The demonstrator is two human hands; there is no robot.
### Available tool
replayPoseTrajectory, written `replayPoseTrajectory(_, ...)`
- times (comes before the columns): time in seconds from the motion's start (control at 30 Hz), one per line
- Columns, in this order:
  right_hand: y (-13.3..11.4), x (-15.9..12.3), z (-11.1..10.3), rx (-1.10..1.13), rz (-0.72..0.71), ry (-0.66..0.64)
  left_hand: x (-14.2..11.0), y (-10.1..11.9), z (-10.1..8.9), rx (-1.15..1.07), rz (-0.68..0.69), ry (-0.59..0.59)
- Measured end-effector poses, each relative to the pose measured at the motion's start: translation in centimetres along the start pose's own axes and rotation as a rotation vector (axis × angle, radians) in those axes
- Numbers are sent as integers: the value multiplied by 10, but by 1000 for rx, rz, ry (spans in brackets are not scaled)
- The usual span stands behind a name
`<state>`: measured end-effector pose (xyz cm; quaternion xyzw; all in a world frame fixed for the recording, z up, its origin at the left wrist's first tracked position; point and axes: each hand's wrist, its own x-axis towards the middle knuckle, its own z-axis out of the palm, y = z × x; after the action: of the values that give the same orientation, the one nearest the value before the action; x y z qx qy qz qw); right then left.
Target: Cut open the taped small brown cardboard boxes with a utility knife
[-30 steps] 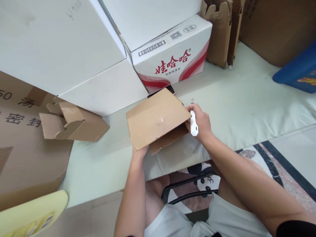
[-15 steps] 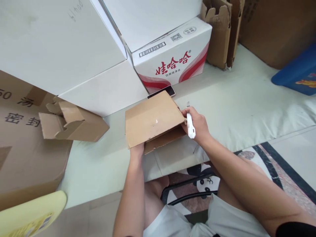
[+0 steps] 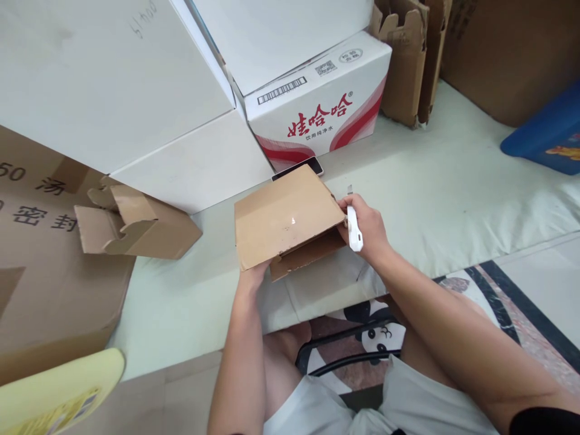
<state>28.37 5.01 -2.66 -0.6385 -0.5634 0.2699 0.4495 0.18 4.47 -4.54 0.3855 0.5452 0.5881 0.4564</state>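
Note:
A brown cardboard box (image 3: 290,211) is in front of me, tilted, with its opening toward me and a lower flap (image 3: 308,254) showing beneath the top panel. My left hand (image 3: 254,275) goes in under the box's near left corner. Its fingers are hidden behind the cardboard. At the right edge of the box, my right hand (image 3: 369,223) is closed around a white utility knife (image 3: 356,231). A short length of its blade sticks out at the far end, pointing away from me. The fingers of this hand also touch the box's edge.
Behind the box lies a phone-like dark device (image 3: 312,166) against a white and red water carton (image 3: 321,115). A folded brown box (image 3: 140,226) stands at left by stacked white boxes (image 3: 194,163). Flattened cardboard (image 3: 403,66) and a blue container (image 3: 548,136) are at right.
The cardboard box and both hands have shifted slightly to the right. The right hand keeps hold of the utility knife.

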Motion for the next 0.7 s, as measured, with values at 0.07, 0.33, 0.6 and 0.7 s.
replayPoseTrajectory(0.07,-1,0,-1,-3,17,-15,1,-1,-1,11,2,-4)
replayPoseTrajectory(0.33,-3,0,-2,7,19,2,-1,-2,2,22,5,3)
replayPoseTrajectory(0.6,-4,0,-2,1,48,3,-3,1,5,47,19,-4)
replayPoseTrajectory(0.7,-7,0,-3,-7,88,-10,-2,-1,4,7,1,-3)
